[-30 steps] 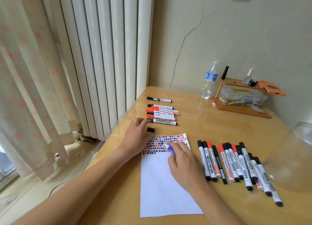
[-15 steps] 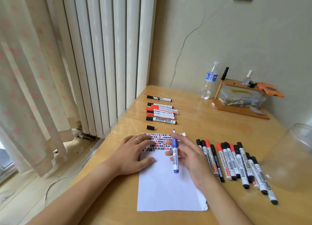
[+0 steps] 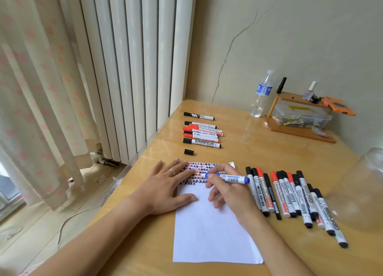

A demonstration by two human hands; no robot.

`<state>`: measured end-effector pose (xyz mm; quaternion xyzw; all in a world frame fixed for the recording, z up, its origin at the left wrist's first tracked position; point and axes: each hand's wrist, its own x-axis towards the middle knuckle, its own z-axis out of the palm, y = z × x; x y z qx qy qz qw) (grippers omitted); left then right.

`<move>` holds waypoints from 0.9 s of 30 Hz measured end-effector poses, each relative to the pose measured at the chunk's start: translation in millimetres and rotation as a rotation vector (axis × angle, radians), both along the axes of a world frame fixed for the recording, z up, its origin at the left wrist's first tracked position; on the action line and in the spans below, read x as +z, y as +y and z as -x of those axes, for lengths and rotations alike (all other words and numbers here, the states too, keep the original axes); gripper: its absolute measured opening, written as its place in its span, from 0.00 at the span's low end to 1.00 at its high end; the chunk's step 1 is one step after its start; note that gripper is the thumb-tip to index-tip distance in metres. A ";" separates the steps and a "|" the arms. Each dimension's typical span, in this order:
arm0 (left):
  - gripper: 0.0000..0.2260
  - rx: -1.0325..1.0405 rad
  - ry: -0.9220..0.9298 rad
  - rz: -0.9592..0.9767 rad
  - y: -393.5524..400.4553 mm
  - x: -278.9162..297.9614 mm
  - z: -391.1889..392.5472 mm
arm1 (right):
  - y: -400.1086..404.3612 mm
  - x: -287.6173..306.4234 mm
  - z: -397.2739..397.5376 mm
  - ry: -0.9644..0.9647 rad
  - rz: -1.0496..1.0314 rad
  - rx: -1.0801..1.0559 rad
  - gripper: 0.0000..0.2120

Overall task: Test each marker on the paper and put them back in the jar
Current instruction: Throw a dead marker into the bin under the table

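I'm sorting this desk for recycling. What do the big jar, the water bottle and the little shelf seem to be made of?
Jar: clear, glossy, likely plastic; the table shows through it. Water bottle: thin clear plastic with a blue label. Shelf: looks like brown wood with a smooth finish.

Wooden table [image 3: 259, 151]: paper [image 3: 207, 234], marker rows [image 3: 290, 197], loose cap [image 3: 189, 152], bottle [image 3: 260, 97]

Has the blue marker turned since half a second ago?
Yes. The blue whiteboard marker, then pointing toward the wall, now lies sideways, tip toward the left hand on the white paper sheet.
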<state>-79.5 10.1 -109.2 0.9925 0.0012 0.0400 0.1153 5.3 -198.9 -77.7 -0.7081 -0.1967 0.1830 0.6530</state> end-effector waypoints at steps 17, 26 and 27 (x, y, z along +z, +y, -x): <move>0.33 -0.014 0.019 -0.016 -0.2 0.5 -0.7 | 11.2 -6.3 8.7 -0.189 0.199 -0.065 0.08; 0.33 -0.022 0.016 0.004 0.5 1.3 -1.1 | 11.3 -5.8 8.0 -0.205 0.220 -0.104 0.09; 0.33 -0.023 0.015 0.002 0.6 1.0 -1.2 | 11.2 -5.6 8.1 -0.205 0.216 -0.101 0.09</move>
